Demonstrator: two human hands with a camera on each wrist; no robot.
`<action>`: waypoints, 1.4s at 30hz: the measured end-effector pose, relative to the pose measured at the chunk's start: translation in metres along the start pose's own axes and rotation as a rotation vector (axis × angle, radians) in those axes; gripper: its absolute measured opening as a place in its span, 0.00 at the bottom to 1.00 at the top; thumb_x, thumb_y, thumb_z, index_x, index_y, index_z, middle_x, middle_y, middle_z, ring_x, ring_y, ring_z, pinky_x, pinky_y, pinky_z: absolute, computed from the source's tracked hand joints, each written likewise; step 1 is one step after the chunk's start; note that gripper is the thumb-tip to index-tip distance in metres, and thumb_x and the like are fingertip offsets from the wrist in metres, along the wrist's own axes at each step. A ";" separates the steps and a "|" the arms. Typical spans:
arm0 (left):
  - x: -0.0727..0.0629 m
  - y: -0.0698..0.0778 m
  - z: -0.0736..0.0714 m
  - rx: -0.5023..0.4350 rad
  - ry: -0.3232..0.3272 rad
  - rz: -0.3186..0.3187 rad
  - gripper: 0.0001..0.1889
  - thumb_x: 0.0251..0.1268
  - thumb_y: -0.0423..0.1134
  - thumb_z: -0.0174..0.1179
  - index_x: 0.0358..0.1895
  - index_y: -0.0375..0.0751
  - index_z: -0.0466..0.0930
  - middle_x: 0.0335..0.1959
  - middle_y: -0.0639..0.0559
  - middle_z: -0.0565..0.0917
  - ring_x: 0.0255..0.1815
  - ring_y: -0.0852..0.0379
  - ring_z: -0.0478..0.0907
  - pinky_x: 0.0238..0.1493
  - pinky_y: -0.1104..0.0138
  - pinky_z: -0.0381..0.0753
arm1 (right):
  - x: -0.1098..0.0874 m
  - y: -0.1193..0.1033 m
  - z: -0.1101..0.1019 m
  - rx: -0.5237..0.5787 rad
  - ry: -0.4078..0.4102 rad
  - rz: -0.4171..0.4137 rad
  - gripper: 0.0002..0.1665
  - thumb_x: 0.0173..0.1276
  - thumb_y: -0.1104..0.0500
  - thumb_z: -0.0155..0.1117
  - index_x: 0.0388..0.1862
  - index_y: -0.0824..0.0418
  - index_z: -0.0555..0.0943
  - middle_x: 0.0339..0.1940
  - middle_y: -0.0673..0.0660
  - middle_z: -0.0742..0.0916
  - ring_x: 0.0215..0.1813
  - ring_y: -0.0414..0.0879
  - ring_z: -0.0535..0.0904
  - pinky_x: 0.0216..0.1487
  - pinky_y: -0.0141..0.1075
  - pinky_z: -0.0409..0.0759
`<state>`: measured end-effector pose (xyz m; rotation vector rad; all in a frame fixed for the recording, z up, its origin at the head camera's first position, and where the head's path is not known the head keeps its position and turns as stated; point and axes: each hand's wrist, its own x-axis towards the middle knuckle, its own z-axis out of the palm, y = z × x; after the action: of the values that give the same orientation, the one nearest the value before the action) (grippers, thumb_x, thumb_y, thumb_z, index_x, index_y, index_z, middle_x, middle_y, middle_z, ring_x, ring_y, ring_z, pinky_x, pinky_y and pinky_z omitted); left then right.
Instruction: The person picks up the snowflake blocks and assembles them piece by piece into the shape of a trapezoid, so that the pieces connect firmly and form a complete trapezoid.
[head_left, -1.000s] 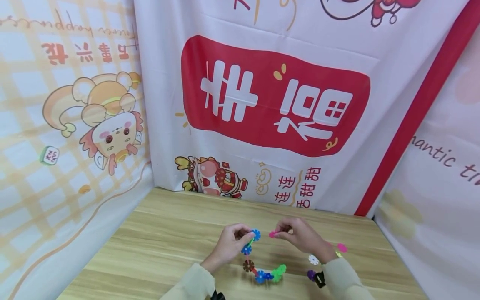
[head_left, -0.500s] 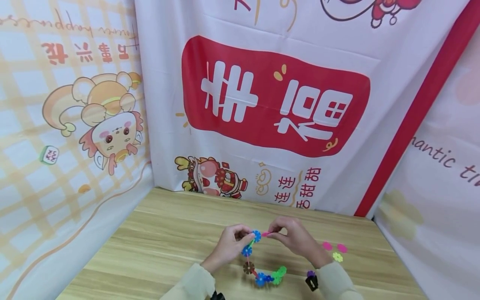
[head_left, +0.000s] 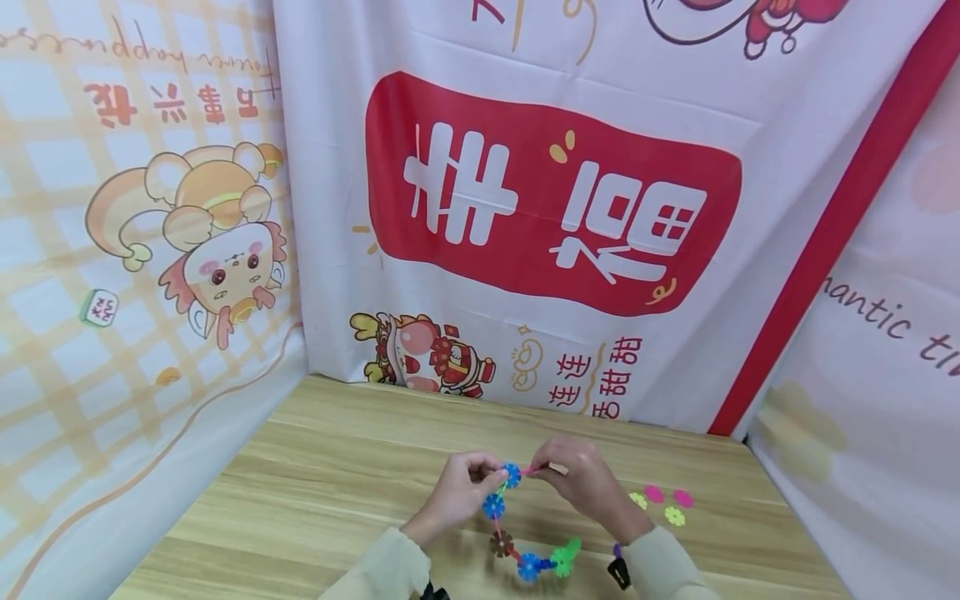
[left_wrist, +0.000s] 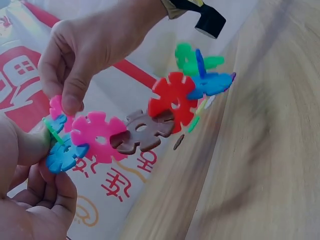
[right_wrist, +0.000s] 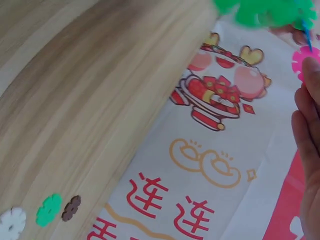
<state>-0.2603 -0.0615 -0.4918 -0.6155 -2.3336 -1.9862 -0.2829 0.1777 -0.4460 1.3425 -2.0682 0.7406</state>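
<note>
A chain of interlocked plastic snowflake discs hangs from my left hand (head_left: 459, 493), which pinches it near its upper end at a blue disc (head_left: 512, 476). My right hand (head_left: 587, 485) holds a pink disc (left_wrist: 56, 106) between thumb and fingers, its edge right at the blue disc. Down the chain come another pink disc (left_wrist: 99, 136), a brown disc (left_wrist: 142, 132), a red disc (left_wrist: 169, 95) and blue ones. Green discs (head_left: 564, 560) form the lower end, curving toward the right. In the right wrist view, fingers partly cover the held pink disc.
On the wooden table (head_left: 360, 467), loose pink discs (head_left: 654, 494) and yellow discs (head_left: 675, 517) lie right of my right forearm. A white disc (right_wrist: 12, 224), a green disc (right_wrist: 49, 210) and a small brown disc (right_wrist: 71, 208) also lie there. A printed cloth (head_left: 330, 250) hangs behind the table.
My right hand has moved left, bringing the pink disc from apart to the blue disc's edge. The chain's lower end has swung slightly right; my left hand has stayed nearly in place.
</note>
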 end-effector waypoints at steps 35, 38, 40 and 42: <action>-0.004 0.008 0.008 0.096 -0.068 0.023 0.14 0.70 0.49 0.72 0.55 0.53 0.87 0.51 0.56 0.88 0.48 0.61 0.83 0.49 0.71 0.85 | 0.007 0.007 -0.033 -0.145 -0.307 -0.002 0.14 0.57 0.66 0.83 0.40 0.57 0.88 0.39 0.49 0.91 0.41 0.41 0.89 0.47 0.27 0.87; -0.004 0.008 0.006 0.076 -0.064 0.015 0.14 0.70 0.48 0.72 0.54 0.52 0.87 0.50 0.53 0.88 0.47 0.59 0.84 0.48 0.71 0.85 | -0.010 0.027 -0.045 -0.169 -0.373 0.178 0.13 0.60 0.65 0.81 0.43 0.57 0.88 0.40 0.49 0.91 0.43 0.44 0.88 0.47 0.35 0.89; -0.004 0.008 0.005 0.065 -0.063 0.010 0.14 0.70 0.48 0.72 0.55 0.51 0.87 0.50 0.52 0.88 0.47 0.59 0.84 0.47 0.72 0.85 | -0.023 0.043 -0.051 -0.191 -0.413 0.270 0.12 0.61 0.64 0.81 0.42 0.56 0.88 0.39 0.48 0.90 0.42 0.44 0.87 0.45 0.36 0.89; -0.004 0.008 0.004 0.051 -0.067 0.009 0.15 0.70 0.48 0.72 0.55 0.49 0.87 0.51 0.50 0.87 0.47 0.58 0.84 0.47 0.72 0.85 | -0.039 0.056 -0.055 -0.187 -0.460 0.376 0.10 0.62 0.64 0.81 0.41 0.57 0.89 0.38 0.49 0.91 0.42 0.46 0.87 0.44 0.37 0.89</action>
<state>-0.2529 -0.0579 -0.4860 -0.6990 -2.4056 -1.9255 -0.3136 0.2598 -0.4437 1.1042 -2.7273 0.3892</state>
